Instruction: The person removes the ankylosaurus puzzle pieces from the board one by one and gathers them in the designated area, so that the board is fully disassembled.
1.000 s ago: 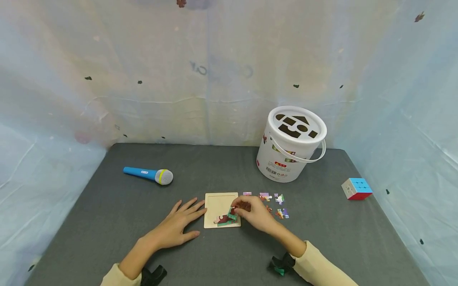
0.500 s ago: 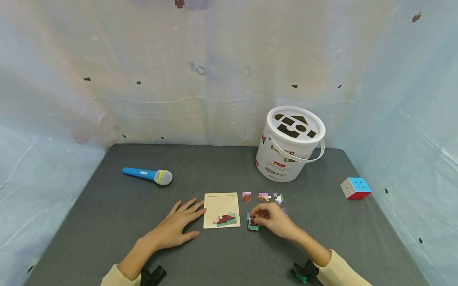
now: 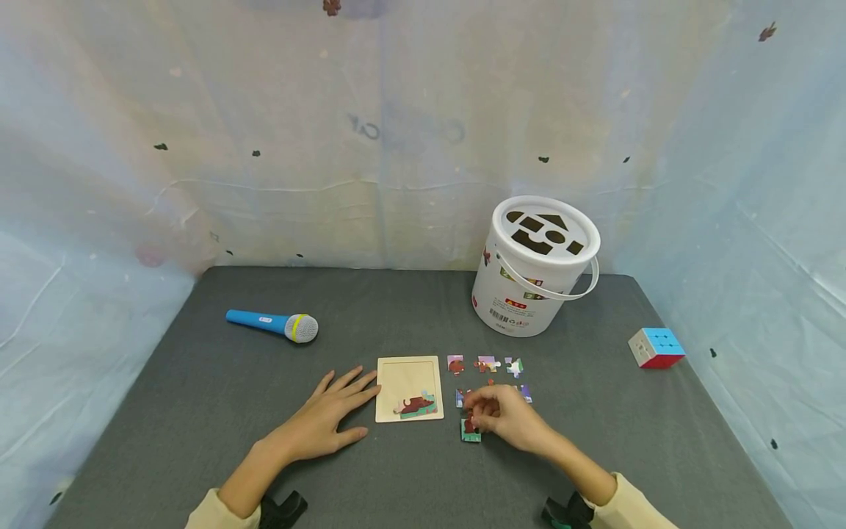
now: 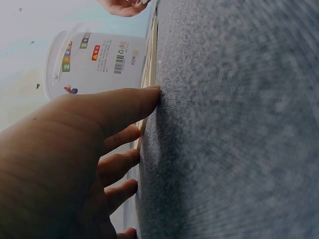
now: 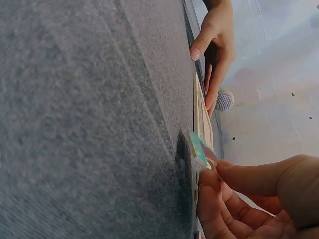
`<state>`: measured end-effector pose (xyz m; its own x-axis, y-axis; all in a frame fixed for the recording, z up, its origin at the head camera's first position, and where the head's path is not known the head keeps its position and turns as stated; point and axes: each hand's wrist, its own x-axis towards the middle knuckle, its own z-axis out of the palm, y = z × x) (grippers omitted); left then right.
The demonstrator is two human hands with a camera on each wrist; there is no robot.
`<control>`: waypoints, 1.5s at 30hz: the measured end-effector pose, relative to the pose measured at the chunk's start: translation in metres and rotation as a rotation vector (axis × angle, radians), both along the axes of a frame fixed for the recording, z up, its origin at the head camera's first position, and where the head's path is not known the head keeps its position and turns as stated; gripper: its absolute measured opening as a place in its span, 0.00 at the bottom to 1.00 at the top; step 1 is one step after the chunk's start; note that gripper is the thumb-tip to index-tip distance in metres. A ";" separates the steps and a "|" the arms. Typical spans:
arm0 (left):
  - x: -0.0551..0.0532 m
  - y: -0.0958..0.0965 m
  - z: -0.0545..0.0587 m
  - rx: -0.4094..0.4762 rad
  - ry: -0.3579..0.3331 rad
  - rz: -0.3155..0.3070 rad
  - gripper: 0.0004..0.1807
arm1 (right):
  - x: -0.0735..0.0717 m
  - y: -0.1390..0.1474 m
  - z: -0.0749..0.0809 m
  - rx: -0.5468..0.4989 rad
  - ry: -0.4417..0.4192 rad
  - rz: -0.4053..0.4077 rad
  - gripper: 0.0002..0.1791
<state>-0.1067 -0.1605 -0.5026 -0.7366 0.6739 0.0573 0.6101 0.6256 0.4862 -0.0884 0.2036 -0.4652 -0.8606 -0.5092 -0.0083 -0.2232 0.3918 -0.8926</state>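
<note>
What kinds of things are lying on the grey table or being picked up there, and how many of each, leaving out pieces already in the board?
Loose puzzle pieces: 7 in sight, one in the right hand, which may hide more
Wooden board: 1
Blue microphone: 1
White bucket: 1
Coloured cube: 1
Total in sight: 11

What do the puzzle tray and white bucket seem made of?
The puzzle tray looks like matte wood, from its pale tan, unpainted-looking surface. The white bucket is probably smooth plastic, from its white lid and slim curved handle; coated card walls remain possible.
</note>
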 end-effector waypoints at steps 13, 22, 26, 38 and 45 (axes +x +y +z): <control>0.000 0.000 0.002 0.003 -0.003 -0.002 0.40 | 0.008 -0.004 -0.004 0.058 0.061 -0.001 0.10; 0.000 0.000 0.002 -0.004 -0.006 -0.002 0.40 | 0.017 -0.010 -0.012 0.180 0.181 -0.051 0.17; -0.001 0.000 0.001 -0.005 -0.007 -0.001 0.40 | 0.023 -0.012 -0.014 0.244 0.230 -0.093 0.19; 0.000 0.000 0.000 0.000 -0.009 -0.006 0.40 | 0.029 -0.014 -0.012 0.398 0.410 -0.085 0.22; 0.000 0.000 0.000 0.005 -0.007 -0.001 0.40 | 0.029 -0.013 -0.013 0.369 0.394 -0.090 0.21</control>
<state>-0.1068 -0.1607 -0.5025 -0.7360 0.6747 0.0560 0.6078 0.6221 0.4936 -0.0597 0.1904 -0.4785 -0.8749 -0.4574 0.1593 -0.4637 0.6959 -0.5484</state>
